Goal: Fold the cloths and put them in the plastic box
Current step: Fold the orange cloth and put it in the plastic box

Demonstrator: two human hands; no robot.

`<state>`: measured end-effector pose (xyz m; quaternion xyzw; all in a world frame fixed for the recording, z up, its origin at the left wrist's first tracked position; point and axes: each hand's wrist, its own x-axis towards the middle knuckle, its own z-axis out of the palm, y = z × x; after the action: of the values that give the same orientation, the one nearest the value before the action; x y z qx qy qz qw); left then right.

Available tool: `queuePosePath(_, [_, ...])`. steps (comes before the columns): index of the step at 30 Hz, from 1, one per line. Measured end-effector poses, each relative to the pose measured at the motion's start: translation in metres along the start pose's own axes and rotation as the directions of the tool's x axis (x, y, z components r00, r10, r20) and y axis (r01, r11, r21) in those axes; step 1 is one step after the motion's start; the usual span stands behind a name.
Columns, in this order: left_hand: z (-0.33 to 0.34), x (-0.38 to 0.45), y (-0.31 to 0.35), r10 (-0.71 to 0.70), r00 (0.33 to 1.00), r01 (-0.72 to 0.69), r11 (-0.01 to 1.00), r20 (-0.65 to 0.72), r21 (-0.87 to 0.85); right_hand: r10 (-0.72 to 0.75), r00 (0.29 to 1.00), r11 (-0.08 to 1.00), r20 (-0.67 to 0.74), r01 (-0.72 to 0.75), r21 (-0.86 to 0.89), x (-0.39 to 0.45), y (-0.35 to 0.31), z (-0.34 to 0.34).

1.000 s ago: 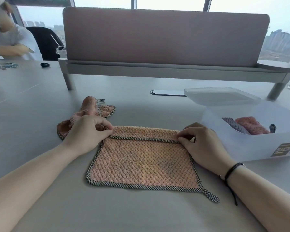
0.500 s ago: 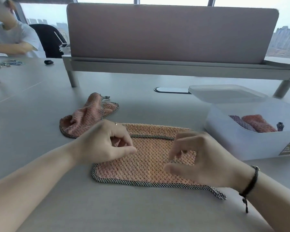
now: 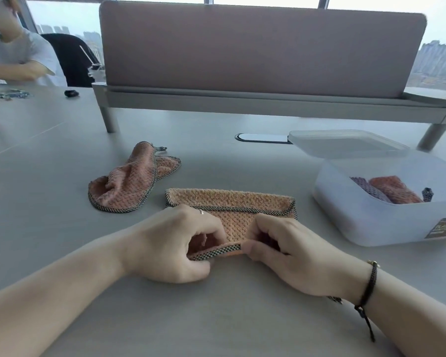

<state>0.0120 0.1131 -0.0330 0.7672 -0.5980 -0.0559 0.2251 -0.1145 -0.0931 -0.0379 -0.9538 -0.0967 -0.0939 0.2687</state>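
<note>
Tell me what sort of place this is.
Most likely a shared office high in a city building: a fabric desk divider stands on a long grey table with a cable port, and windows show towers outside.

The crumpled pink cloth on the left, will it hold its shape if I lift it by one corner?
Probably not. The crumpled pink cloth lies in soft folds on the table, so it looks floppy and would likely drape. It seems light, and its textured weave should grip well.

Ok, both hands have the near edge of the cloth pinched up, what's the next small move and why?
Probably carry that edge forward over the far fold. The left hand and right hand grip the cloth by its near hem, and its far edge is already folded in.
</note>
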Motion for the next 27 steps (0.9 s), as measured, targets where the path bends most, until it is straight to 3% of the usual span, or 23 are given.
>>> queuePosePath(5, [-0.009, -0.001, -0.018, -0.187, 0.98, 0.164, 0.954, -0.069, -0.251, 0.059, 0.998, 0.994, 0.03, -0.061, 0.094, -0.002, -0.001, -0.003])
queuePosePath(9, [-0.016, -0.001, -0.031, -0.254, 0.96, 0.18, 0.883, -0.121, -0.433, 0.058, 0.998, 0.994, 0.004, -0.058, -0.093, -0.004, -0.002, -0.005])
queuePosePath(12, [-0.019, 0.001, -0.042, -0.306, 0.933, 0.2, 0.879, -0.191, -0.433, 0.121, 0.982, 0.988, -0.146, -0.133, -0.082, -0.002, 0.005, -0.01])
queuePosePath(16, [-0.017, 0.003, -0.048, -0.353, 0.881, 0.235, 0.905, -0.315, -0.356, 0.276, 0.907, 0.957, -0.32, -0.29, 0.004, 0.002, 0.02, -0.015])
queuePosePath(19, [-0.016, 0.005, -0.048, -0.368, 0.857, 0.251, 0.909, -0.36, -0.333, 0.383, 0.857, 0.922, -0.345, -0.377, 0.085, 0.005, 0.027, -0.014])
queuePosePath(27, [-0.012, 0.008, -0.058, -0.423, 0.81, 0.264, 0.882, -0.407, -0.39, 0.545, 0.744, 0.832, -0.387, -0.423, 0.36, 0.011, 0.036, -0.016])
